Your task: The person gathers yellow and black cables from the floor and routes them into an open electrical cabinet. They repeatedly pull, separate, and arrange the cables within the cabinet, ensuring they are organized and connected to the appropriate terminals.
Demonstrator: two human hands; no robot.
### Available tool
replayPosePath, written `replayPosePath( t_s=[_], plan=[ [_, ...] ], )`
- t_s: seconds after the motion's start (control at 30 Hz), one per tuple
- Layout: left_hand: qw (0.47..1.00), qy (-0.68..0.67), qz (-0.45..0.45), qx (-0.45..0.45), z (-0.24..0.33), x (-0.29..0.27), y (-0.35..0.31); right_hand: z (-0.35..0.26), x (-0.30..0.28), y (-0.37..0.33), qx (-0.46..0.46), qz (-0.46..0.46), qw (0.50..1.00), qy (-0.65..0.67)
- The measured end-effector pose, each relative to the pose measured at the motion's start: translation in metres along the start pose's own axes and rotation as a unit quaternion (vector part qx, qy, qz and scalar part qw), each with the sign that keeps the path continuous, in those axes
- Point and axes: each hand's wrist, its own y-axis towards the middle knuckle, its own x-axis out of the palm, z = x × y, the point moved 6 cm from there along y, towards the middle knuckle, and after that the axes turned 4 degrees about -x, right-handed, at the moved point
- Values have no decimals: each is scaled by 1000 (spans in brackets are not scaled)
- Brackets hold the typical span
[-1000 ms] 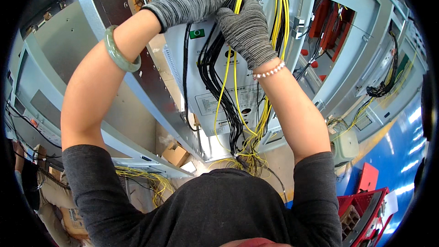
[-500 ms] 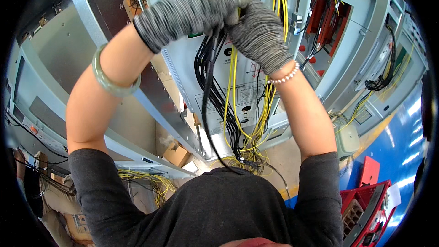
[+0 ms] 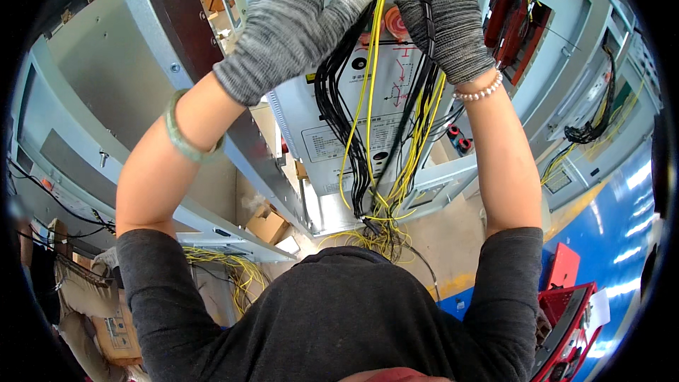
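Note:
Both of my hands wear grey knitted gloves and are raised at the top of the head view. My left hand (image 3: 297, 25) has its thumb stretched away from the fingers, the thumb tip beside the upper end of a black wire bundle (image 3: 334, 92). Its fingertips are partly cut off by the upper edge. My right hand (image 3: 456, 28) is curled around a dark wrapped cable (image 3: 428, 10), which crosses the glove and hangs down below it. Yellow wires (image 3: 370, 78) run between the hands, in front of a pale grey-blue cabinet panel (image 3: 318, 117) with printed diagrams.
Metal cabinet frames (image 3: 152, 28) stand on both sides. At right is an opening with red parts (image 3: 506, 28). Loose yellow wires (image 3: 382, 235) lie below the panel. A cardboard box (image 3: 267, 225) is on the floor, and a red toolbox (image 3: 566, 325) at lower right. Another person's leg (image 3: 88, 297) shows at lower left.
My hands, close together before, have moved apart. The right one has shifted right with the dark cable, which earlier hung further left. Between them the panel and yellow wires show more.

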Motion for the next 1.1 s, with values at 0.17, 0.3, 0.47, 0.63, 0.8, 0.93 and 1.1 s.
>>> replayPosePath(
  t_s=[0.17,0.3,0.47,0.63,0.8,0.93,1.1],
  plan=[
    [987,88,-23,-132,-41,45,1,0,-2,3,0,1,999,33],
    [986,15,-56,-157,-47,48,-1,1,-3,5,-25,-17,999,23],
    [971,226,-76,10,-31,9,17,12,14,-16,-143,-4,984,-102],
    [922,-74,-138,-354,-14,-3,19,9,49,-27,-111,-54,986,-117],
    [992,99,-67,-35,-9,-5,36,9,58,-18,-120,2,993,5],
    [966,190,-98,-146,10,-4,43,18,67,-18,-29,-116,993,8],
    [966,241,-71,-65,9,-7,42,36,44,-5,53,-137,978,145]
  ],
)
